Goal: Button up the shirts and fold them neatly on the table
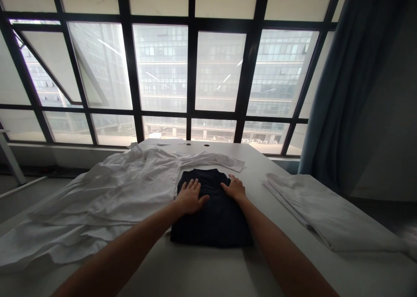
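Note:
A dark navy folded garment [211, 227] lies flat on the white table [182, 271] in front of me. My left hand [190, 197] rests on its upper left part, fingers stretched out and thumb apart. At its upper right edge is my right hand [235, 187], also with fingers spread, touching the cloth. Neither hand grips anything. To the left, a white long-sleeved garment [130, 192] is spread out and wrinkled, one sleeve reaching past the far side of the dark one.
A folded white cloth [329, 210] lies along the table's right side. Beyond the table stand large black-framed windows [192, 71], one pane tilted out at the left. A blue-grey curtain [339, 88] hangs at the right. A white metal frame [11, 158] is at the far left.

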### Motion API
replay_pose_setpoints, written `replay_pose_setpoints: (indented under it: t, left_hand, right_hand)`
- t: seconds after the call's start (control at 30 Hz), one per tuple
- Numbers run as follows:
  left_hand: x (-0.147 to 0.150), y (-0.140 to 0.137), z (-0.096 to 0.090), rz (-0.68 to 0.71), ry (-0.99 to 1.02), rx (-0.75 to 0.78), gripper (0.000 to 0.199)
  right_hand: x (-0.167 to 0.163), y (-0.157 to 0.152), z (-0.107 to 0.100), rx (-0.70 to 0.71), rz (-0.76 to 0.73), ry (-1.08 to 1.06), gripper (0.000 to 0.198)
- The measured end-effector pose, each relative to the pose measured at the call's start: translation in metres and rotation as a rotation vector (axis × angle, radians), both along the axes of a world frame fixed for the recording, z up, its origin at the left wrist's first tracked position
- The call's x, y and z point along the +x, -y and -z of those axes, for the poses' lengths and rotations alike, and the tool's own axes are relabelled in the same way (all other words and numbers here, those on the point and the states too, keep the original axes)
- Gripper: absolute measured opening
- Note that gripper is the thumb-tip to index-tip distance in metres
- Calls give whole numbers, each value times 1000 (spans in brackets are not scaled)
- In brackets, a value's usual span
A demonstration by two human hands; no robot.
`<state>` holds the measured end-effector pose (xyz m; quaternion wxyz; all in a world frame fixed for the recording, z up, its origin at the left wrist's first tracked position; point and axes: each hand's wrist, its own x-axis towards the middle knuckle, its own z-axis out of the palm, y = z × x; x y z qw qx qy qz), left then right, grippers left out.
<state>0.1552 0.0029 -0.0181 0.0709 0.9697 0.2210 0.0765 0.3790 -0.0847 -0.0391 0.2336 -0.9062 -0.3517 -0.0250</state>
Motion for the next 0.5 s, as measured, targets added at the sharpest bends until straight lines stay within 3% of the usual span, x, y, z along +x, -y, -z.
replay_pose_setpoints:
  t: [0.1, 0.13, 0.23, 0.33, 0.5]
  left_hand:
    - [-26, 49, 4, 439, -9, -23, 93]
    - [-33, 61, 6, 495, -1, -28, 97]
    - [-47, 79, 8, 519, 5, -31, 96]
    - [-53, 76, 4, 549, 3, -41, 83]
    - [-63, 59, -11, 700, 0, -197, 57]
  right_hand:
    - [3, 2, -7, 49, 21, -79, 75]
    - [2, 2, -9, 45, 19, -106, 76]
    - [-1, 6, -18, 6, 26, -143, 75]
    - [-5, 17, -27, -52, 47, -131, 73]
    - [-3, 70, -40, -243, 91, -135, 76]
